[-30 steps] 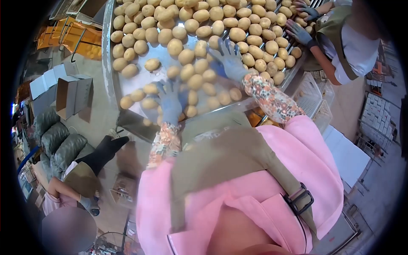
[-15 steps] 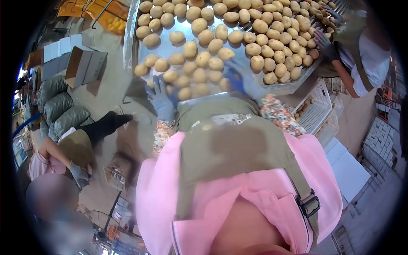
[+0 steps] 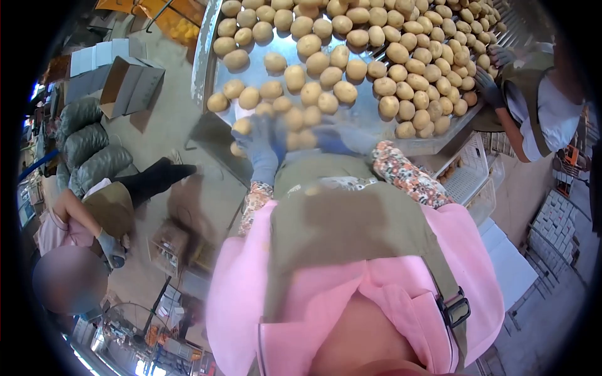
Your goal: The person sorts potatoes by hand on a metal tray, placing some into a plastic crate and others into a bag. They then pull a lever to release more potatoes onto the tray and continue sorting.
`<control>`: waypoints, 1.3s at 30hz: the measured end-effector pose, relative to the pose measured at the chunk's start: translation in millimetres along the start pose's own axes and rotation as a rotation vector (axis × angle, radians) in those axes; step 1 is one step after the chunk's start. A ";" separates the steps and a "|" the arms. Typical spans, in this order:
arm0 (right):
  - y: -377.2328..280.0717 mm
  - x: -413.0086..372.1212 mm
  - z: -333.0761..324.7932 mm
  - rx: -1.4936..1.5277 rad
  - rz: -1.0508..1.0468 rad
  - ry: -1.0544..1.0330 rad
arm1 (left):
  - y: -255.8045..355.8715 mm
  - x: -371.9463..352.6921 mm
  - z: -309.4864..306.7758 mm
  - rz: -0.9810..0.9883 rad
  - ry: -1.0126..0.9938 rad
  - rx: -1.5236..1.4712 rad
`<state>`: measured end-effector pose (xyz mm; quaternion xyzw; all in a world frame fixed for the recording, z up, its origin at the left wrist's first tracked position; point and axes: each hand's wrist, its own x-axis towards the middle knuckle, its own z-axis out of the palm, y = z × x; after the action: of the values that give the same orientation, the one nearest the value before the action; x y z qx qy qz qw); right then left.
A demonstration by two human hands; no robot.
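Many tan potatoes lie spread over a metal sorting table. At the table's near edge, my left hand, in a grey-blue glove, reaches in with its blurred fingers stretched out beside a few potatoes. My right hand, gloved alike, lies low over the metal with its fingers extended to the left, also smeared by motion. Between the two hands is a small blurred group of potatoes. Neither hand visibly grips one.
A co-worker's gloved hands are by the dense potato pile on the right. White plastic crates stand below the table's right side. On the left are an open cardboard box, stuffed sacks and another bent-over person.
My right hand has moved left, closer to my left hand, and my left hand has turned inward. The potatoes between them have shifted. The whole view has moved slightly.
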<state>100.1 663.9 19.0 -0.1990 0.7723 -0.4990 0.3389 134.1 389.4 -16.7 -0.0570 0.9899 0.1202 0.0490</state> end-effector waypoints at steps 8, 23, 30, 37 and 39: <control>-38.8 47.1 -74.1 -0.331 -0.083 0.751 | -74.6 16.4 -21.4 -0.147 0.161 0.166; 6.5 179.9 -228.1 -0.648 0.101 1.038 | 132.0 295.5 -66.8 0.383 0.223 -0.655; -21.8 95.2 -155.6 -0.252 -0.147 0.487 | 117.4 234.7 -68.9 0.373 -0.385 -0.287; -43.6 68.3 -14.3 -0.591 -0.001 0.614 | 90.3 127.1 -77.3 0.321 -0.405 -0.124; -58.4 60.4 3.2 -0.539 0.065 0.377 | 64.2 94.2 -56.2 0.289 -0.460 0.076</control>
<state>58.8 598.2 51.4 -0.1609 0.9317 -0.2935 0.1410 28.3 428.1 42.1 0.1158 0.9544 0.0984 0.2571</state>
